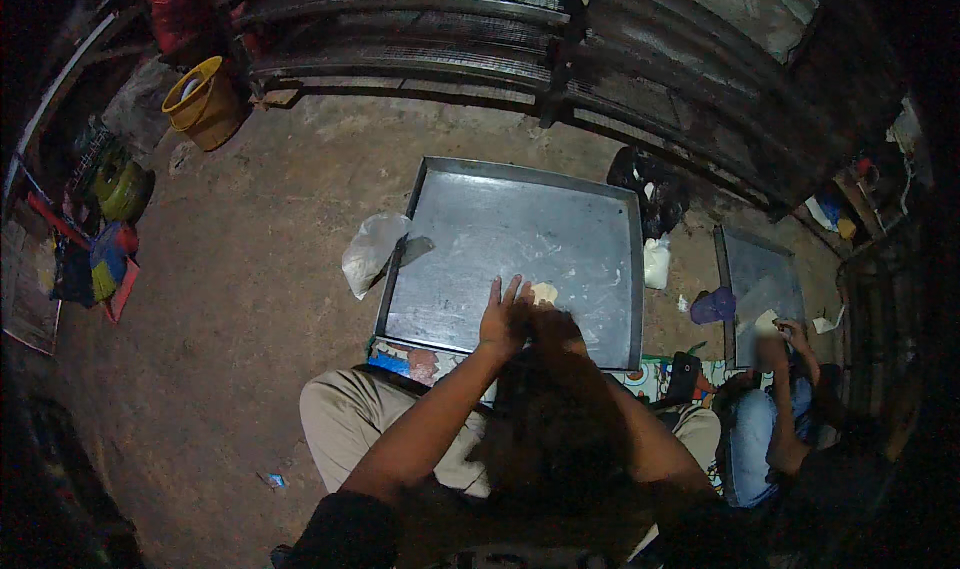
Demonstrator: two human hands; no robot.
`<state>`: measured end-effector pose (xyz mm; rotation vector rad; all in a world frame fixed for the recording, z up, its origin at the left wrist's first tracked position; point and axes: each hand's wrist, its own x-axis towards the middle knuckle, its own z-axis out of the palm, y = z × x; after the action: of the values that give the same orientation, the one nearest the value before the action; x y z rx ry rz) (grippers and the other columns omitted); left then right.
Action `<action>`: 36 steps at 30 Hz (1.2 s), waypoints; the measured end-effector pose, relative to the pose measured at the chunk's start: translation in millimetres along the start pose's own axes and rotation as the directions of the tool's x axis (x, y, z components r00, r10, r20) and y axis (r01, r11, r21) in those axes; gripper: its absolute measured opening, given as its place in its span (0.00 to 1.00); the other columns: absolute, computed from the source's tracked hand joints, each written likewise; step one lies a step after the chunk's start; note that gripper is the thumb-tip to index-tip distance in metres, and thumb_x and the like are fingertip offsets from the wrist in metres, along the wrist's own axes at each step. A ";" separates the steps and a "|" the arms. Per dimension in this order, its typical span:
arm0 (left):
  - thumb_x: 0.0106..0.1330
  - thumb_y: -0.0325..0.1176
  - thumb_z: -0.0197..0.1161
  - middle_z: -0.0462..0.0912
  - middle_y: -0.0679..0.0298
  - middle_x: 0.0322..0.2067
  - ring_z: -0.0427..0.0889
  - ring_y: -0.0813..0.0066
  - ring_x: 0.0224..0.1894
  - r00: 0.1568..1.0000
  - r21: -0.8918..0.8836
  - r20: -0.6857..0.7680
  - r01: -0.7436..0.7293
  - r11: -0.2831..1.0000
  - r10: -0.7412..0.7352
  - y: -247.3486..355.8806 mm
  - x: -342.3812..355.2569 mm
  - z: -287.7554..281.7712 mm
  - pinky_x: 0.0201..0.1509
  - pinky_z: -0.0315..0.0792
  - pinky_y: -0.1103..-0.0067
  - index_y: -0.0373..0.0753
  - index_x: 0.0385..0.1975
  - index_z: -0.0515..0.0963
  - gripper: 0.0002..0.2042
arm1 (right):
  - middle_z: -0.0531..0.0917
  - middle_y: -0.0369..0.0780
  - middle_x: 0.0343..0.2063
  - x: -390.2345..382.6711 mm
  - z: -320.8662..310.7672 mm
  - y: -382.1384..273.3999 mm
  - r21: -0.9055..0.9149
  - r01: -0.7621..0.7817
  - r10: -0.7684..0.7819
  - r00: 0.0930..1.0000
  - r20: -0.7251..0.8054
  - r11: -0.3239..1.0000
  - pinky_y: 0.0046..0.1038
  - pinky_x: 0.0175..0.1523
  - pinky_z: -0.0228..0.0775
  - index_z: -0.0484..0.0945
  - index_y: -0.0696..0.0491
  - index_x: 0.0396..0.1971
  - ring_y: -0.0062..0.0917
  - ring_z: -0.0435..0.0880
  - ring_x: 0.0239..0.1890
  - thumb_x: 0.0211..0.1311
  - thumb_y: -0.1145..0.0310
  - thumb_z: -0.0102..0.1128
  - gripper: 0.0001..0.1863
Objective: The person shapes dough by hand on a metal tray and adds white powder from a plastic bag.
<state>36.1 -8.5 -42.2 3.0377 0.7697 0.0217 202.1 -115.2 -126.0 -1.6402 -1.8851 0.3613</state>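
A large shallow metal tray (pixel 520 184) lies in front of me, its surface smeared with white powder. Near its front edge is a small flat piece of pale dough (pixel 544 293). Just left of the dough, my left hand (pixel 503 321) reaches over the tray with its fingers stretched out and somewhat apart. My right hand (pixel 557 331) is in shadow at the near side of the dough, close beside the left one. Its fingers are too dark to make out, and I cannot tell whether it presses the dough.
Beside the tray are a clear plastic bag (pixel 372 254), a black bag (pixel 655 194) and a white packet (pixel 656 264). Further right, a person's hands (pixel 790 341) work at a smaller tray (pixel 760 259), near a purple cup (pixel 712 306). A phone (pixel 683 377), yellow bucket (pixel 208 109) and racks (pixel 410 54) are around.
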 end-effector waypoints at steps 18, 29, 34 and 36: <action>0.65 0.33 0.48 0.55 0.56 0.71 0.53 0.57 0.73 0.997 -0.208 -0.041 0.058 0.976 -0.068 -3.2 -4.2 -16.9 0.73 0.46 0.55 0.37 0.69 0.57 0.29 | 0.81 0.49 0.49 9.8 -7.4 -37.8 -0.021 -0.178 0.170 0.964 -0.204 0.984 0.35 0.57 0.71 0.70 0.56 0.58 0.38 0.81 0.50 0.61 0.75 0.50 0.22; 0.68 0.35 0.43 0.66 0.51 0.64 0.64 0.56 0.68 0.965 -0.263 0.251 -0.012 0.965 0.081 6.8 11.2 -22.0 0.73 0.51 0.60 0.34 0.61 0.65 0.22 | 0.69 0.43 0.64 39.2 -54.6 -74.0 -0.247 -0.406 0.414 0.910 -0.023 0.880 0.37 0.68 0.58 0.66 0.51 0.64 0.38 0.67 0.65 0.59 0.74 0.50 0.29; 0.67 0.38 0.46 0.73 0.50 0.59 0.67 0.55 0.66 0.987 -0.221 0.160 0.014 0.975 0.022 -2.3 10.8 7.3 0.73 0.53 0.64 0.37 0.55 0.72 0.20 | 0.63 0.37 0.68 43.1 -47.5 -85.0 -0.401 -0.389 0.447 0.893 0.059 0.829 0.49 0.69 0.49 0.63 0.48 0.66 0.36 0.65 0.66 0.60 0.69 0.50 0.31; 0.66 0.39 0.48 0.72 0.50 0.59 0.67 0.54 0.65 0.975 -0.152 0.214 -0.025 0.988 0.058 12.0 20.5 -13.1 0.73 0.53 0.66 0.37 0.56 0.72 0.21 | 0.65 0.37 0.68 43.0 -56.9 -78.5 -0.434 -0.405 0.469 0.882 0.046 0.805 0.53 0.68 0.49 0.65 0.48 0.65 0.35 0.68 0.64 0.61 0.67 0.50 0.29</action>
<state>59.7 -9.2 -28.7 2.8513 0.6559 -0.2393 171.4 -99.5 -25.6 -2.4163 -1.7513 0.2890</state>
